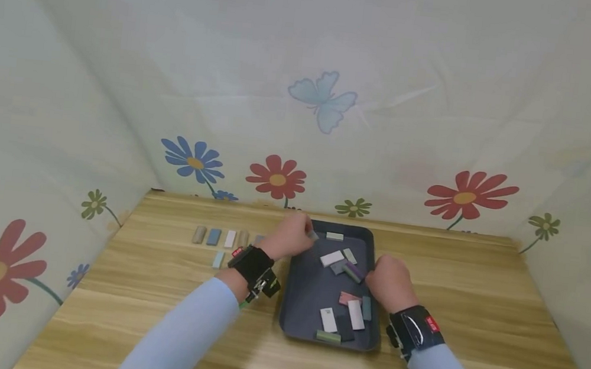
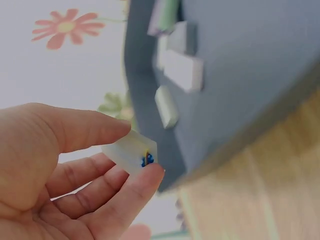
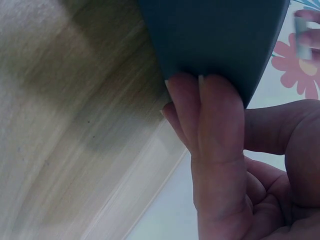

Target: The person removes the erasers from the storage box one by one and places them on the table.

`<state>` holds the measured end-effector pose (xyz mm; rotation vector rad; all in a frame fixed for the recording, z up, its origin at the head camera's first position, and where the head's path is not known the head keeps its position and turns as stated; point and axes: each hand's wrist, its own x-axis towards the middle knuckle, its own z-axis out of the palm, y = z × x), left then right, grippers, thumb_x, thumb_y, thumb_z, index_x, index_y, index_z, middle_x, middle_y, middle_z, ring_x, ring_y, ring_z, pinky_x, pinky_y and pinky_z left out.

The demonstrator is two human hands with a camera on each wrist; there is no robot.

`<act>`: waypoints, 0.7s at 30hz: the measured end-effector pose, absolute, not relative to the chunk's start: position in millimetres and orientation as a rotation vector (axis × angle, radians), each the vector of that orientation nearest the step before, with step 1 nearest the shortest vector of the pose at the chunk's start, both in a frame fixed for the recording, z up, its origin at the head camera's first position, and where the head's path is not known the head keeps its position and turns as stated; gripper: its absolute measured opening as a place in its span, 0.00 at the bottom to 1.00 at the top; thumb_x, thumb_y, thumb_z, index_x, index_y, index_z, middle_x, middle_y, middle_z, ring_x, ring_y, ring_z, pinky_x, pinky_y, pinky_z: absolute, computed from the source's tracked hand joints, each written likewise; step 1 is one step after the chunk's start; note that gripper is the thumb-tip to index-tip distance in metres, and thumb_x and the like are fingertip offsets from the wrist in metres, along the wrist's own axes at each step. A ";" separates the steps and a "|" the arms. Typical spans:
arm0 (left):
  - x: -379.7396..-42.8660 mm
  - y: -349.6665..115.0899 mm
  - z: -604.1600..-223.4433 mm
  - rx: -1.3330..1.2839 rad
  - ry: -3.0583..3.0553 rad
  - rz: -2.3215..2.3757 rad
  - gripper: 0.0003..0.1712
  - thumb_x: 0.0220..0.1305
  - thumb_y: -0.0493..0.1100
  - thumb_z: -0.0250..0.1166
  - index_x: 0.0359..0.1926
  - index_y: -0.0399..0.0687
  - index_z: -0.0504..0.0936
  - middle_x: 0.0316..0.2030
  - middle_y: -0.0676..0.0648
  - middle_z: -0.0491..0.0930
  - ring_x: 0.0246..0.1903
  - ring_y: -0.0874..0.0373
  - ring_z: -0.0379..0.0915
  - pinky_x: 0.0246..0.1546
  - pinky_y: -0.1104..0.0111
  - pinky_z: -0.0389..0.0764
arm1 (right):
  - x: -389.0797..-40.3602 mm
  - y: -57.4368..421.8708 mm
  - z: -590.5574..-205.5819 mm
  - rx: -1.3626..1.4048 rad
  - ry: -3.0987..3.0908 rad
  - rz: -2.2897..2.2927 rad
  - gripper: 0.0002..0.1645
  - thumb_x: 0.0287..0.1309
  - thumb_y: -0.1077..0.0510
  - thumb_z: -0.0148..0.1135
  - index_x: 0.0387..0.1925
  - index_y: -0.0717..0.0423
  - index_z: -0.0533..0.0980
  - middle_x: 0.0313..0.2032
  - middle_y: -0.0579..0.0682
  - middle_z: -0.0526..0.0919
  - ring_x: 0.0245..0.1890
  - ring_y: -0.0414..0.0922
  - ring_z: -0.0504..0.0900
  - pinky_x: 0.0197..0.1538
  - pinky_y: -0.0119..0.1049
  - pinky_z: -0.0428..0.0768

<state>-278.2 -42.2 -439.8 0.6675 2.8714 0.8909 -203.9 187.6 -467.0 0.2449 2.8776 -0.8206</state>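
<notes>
Left hand (image 1: 290, 236), pale block (image 2: 131, 151) between fingertips

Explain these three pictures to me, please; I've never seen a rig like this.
There's no robot: a person works bare-handed. The wide picture comes from a camera worn on the head; the two close ones are taken from the left and right wrists. On the wooden table sits a dark tray holding loose blocks, with more blocks lying to its left. The left hand pinches a small pale block near the tray's far left corner; the right hand grips the tray's right side.
</notes>
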 end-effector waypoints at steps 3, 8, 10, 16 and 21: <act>-277.1 -62.7 -428.3 0.613 2.892 0.984 0.15 0.55 0.39 0.63 0.16 0.47 0.69 0.11 0.54 0.55 0.11 0.62 0.54 0.16 0.71 0.58 | -203.8 187.7 -467.4 0.251 2.867 -0.829 0.07 0.51 0.63 0.56 0.30 0.65 0.76 0.23 0.55 0.75 0.22 0.48 0.74 0.21 0.35 0.69; -272.8 -103.8 -416.4 0.427 2.864 1.112 0.09 0.58 0.39 0.61 0.23 0.42 0.73 0.14 0.52 0.59 0.11 0.60 0.56 0.17 0.70 0.60 | -203.6 188.2 -468.2 0.252 2.862 -0.831 0.08 0.50 0.63 0.56 0.31 0.66 0.76 0.24 0.55 0.75 0.22 0.48 0.74 0.21 0.35 0.70; -270.9 -120.7 -413.5 0.326 2.882 1.126 0.06 0.58 0.40 0.61 0.31 0.40 0.78 0.17 0.50 0.68 0.12 0.60 0.60 0.18 0.70 0.64 | -203.6 188.5 -468.8 0.251 2.863 -0.827 0.08 0.50 0.63 0.56 0.31 0.66 0.76 0.24 0.55 0.75 0.22 0.48 0.74 0.21 0.35 0.70; -268.0 -171.5 -418.5 0.128 2.982 1.084 0.06 0.54 0.40 0.60 0.25 0.41 0.77 0.15 0.52 0.67 0.13 0.61 0.60 0.18 0.70 0.63 | -204.5 188.5 -470.1 0.264 2.847 -0.832 0.08 0.51 0.63 0.56 0.32 0.66 0.76 0.24 0.55 0.76 0.22 0.48 0.74 0.21 0.35 0.70; -260.6 -204.1 -429.9 -0.044 2.987 0.981 0.18 0.51 0.39 0.60 0.12 0.49 0.63 0.09 0.55 0.58 0.10 0.61 0.54 0.11 0.70 0.57 | -205.4 187.4 -468.3 0.268 2.830 -0.835 0.09 0.52 0.62 0.56 0.33 0.66 0.76 0.25 0.56 0.76 0.23 0.48 0.74 0.22 0.35 0.70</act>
